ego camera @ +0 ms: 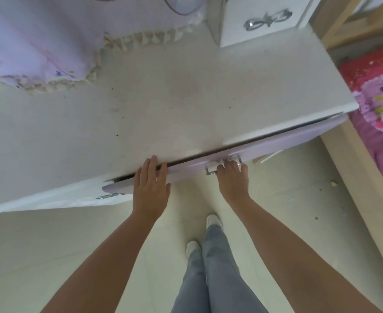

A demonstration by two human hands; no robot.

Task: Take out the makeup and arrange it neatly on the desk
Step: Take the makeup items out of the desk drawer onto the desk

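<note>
A white desk [174, 93] fills the upper half of the view. Under its front edge a pale lilac drawer [276, 143] stands out by a narrow dark gap. My right hand [231, 177] curls its fingers round the drawer's silver handle [211, 169]. My left hand [151, 179] lies flat with straight fingers on the drawer's front and the desk's edge. No makeup shows; the drawer's inside is hidden.
A lilac cloth with a cream frill [39, 41] covers something at the desk's back left. A small white drawer box with a silver bow handle [262, 19] stands at the back right. A bed with red and pink bedding [377, 98] is on the right.
</note>
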